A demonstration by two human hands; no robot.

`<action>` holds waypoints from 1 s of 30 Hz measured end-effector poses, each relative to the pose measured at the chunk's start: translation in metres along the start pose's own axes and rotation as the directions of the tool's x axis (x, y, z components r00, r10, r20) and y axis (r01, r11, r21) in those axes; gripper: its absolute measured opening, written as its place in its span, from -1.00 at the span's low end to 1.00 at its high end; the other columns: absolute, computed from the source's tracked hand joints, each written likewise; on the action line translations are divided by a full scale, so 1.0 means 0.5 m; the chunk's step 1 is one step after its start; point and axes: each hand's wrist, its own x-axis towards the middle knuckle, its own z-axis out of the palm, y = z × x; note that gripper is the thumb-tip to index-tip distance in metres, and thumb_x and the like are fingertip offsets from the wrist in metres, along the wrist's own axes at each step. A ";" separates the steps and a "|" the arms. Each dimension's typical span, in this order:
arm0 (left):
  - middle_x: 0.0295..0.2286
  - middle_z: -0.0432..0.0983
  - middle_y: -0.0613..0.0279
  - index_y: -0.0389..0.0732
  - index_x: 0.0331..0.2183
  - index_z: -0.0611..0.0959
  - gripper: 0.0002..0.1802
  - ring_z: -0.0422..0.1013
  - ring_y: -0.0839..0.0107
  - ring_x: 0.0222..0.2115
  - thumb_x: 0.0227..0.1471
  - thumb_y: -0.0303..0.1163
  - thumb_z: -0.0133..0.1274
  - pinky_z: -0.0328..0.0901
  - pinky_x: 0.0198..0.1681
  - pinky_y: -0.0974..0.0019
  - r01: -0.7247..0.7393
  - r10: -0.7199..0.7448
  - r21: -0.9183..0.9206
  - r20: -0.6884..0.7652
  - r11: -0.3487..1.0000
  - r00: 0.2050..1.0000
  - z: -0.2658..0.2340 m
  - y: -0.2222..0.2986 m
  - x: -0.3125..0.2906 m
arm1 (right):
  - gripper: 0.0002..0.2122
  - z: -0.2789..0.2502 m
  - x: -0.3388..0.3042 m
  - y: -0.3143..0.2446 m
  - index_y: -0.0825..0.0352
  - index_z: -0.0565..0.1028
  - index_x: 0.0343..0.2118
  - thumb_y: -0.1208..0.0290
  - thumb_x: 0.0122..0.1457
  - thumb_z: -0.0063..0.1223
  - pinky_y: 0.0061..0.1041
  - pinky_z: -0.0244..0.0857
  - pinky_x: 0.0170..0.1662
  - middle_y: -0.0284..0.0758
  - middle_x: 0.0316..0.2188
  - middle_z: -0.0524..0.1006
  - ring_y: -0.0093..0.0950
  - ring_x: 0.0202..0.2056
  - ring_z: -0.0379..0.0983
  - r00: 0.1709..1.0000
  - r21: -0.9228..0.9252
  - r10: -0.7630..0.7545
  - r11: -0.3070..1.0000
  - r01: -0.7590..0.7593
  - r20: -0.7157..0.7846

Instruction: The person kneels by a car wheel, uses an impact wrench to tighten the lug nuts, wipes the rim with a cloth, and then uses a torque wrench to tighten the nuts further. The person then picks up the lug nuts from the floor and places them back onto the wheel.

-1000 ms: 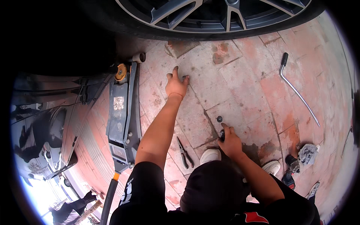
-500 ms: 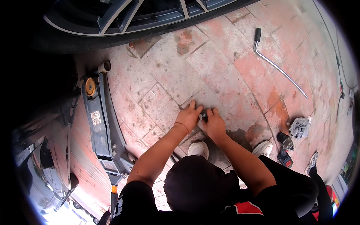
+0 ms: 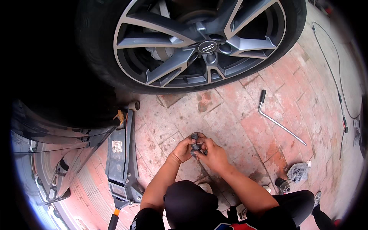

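My left hand (image 3: 184, 150) and my right hand (image 3: 215, 156) meet low in front of me, over the paving. Between them is a small cluster of dark wheel bolts (image 3: 196, 146). My left thumb and fingers close around the bolts from one side. From the other side, the fingers of my right hand pinch at the same cluster, and part of it is hidden by them. Ahead stands a car wheel (image 3: 201, 33) with grey spokes and a black tyre; a few bolt recesses show around its hub.
A floor jack (image 3: 118, 161) lies to the left, beside the dark car body (image 3: 53, 165). On the right are a bent wheel wrench (image 3: 281, 127), a cordless impact wrench (image 3: 283, 185), a crumpled grey bundle (image 3: 299, 172), a cable (image 3: 339, 76) and another person's shoe (image 3: 317, 197).
My hands have come up off the paving with the bolts, which now show between them. The view has tilted up, bringing much more of the wheel into sight.
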 end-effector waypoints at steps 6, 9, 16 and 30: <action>-0.35 0.50 0.04 -0.16 -0.08 0.50 -0.60 0.47 0.24 -0.44 -0.04 -0.57 0.00 0.29 -0.65 0.35 -0.242 0.176 0.190 0.311 0.952 0.934 0.153 0.173 0.012 | -0.77 -0.135 0.128 -0.030 0.42 0.44 -0.20 0.40 0.22 0.21 -0.54 0.42 -0.33 -0.36 -0.37 0.53 -0.50 -0.39 0.53 0.863 0.704 0.504 0.623 -0.342 -0.027; -0.42 0.47 0.09 -0.15 -0.08 0.49 -0.59 0.41 0.28 -0.50 -0.04 -0.59 -0.04 0.25 -0.65 0.34 -0.277 0.249 0.147 0.184 0.950 0.951 0.225 0.199 0.002 | -0.80 -0.207 0.207 -0.077 0.48 0.43 -0.15 0.52 0.24 0.14 -0.56 0.44 -0.28 -0.28 -0.26 0.52 -0.50 -0.30 0.52 0.904 0.862 0.417 0.489 -0.134 -0.096; -0.53 0.48 0.16 -0.18 -0.09 0.49 -0.60 0.41 0.34 -0.62 -0.04 -0.59 -0.09 0.26 -0.67 0.32 -0.206 0.290 0.288 -0.287 0.935 0.913 0.319 0.107 0.020 | -0.68 -0.179 0.442 -0.031 0.44 0.45 -0.15 0.56 0.05 0.30 -0.54 0.45 -0.21 -0.28 -0.27 0.52 -0.51 -0.34 0.50 0.759 0.474 0.233 0.873 0.112 -0.608; -0.61 0.44 0.10 -0.29 -0.11 0.50 -0.58 0.38 0.35 -0.66 -0.09 -0.64 -0.15 0.27 -0.68 0.33 -0.168 0.530 0.688 -0.357 0.706 0.769 0.251 0.108 -0.017 | -0.71 -0.127 0.509 -0.032 0.33 0.53 -0.18 0.48 0.04 0.35 -0.46 0.41 -0.32 -0.35 -0.35 0.44 -0.50 -0.46 0.42 0.645 0.383 0.155 0.895 0.229 -0.748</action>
